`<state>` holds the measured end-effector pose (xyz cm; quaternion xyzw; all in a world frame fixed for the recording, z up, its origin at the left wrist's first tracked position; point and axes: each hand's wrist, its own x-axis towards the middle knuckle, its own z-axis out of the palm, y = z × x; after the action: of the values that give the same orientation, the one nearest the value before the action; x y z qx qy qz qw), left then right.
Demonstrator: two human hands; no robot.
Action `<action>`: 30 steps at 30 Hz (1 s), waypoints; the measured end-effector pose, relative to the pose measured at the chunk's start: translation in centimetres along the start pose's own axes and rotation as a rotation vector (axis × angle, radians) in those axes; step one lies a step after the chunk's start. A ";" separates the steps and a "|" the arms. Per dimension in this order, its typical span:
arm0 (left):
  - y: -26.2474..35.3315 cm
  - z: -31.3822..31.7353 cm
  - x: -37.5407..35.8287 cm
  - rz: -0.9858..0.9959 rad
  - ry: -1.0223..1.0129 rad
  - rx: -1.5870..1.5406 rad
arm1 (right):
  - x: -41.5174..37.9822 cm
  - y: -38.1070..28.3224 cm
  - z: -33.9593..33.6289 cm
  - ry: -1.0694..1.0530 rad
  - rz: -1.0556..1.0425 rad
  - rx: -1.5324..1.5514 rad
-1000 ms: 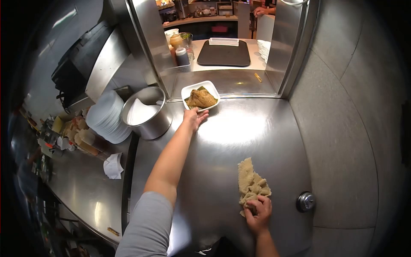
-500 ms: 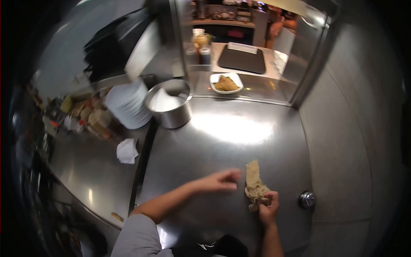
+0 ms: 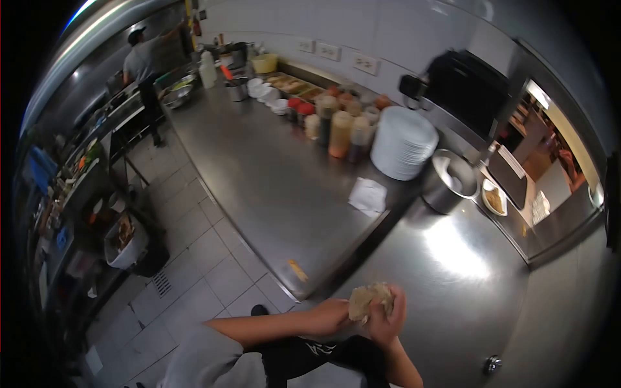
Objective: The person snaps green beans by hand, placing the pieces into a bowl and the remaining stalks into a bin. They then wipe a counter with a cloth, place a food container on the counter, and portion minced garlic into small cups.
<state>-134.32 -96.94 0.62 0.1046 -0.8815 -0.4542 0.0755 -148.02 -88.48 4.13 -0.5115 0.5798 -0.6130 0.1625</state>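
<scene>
A crumpled beige cloth [image 3: 369, 301] is bunched up above the near end of the steel counter, close to my body. My right hand [image 3: 389, 318] has its fingers wrapped round the cloth's right side. At the cloth's left edge, my left hand [image 3: 331, 315] is closed against it, its fingertips partly hidden and slightly blurred.
A folded white napkin [image 3: 368, 197] lies on the steel worktop [image 3: 259, 194]. Beyond it stand stacked white plates [image 3: 404, 143], a metal pot [image 3: 446, 187] and several sauce bottles [image 3: 341, 134]. A bowl of food [image 3: 494, 196] sits at the pass window. One person [image 3: 140, 64] stands far left.
The view has swung left, bringing the long worktop and floor into sight. The cloth, spread on the counter before, is now lifted and bunched, and my left hand has come to it.
</scene>
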 end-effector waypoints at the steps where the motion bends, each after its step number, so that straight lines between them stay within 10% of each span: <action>1: -0.6 -1.5 -2.7 -0.037 0.101 -0.040 | 0.5 -0.8 2.8 -0.021 0.047 0.087; 9: -9.0 -14.7 -23.5 -0.288 0.567 -0.221 | 7.7 0.2 23.4 0.051 -0.136 -0.135; 13: -12.7 -20.1 -28.6 -0.317 0.761 -0.293 | 8.2 4.2 30.0 -0.708 -0.219 -0.533; 28: -27.9 -43.3 -26.1 -0.294 0.754 -0.268 | 33.7 18.5 47.4 -0.258 0.063 -1.074; 30: -30.4 -45.5 -26.7 -0.331 0.801 -0.276 | 38.3 17.6 51.2 -0.192 -0.175 -1.055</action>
<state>-94.60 -143.06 0.94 0.4004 -0.6853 -0.4974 0.3502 -129.43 -151.51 -4.52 -0.6237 0.7467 -0.2003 -0.1158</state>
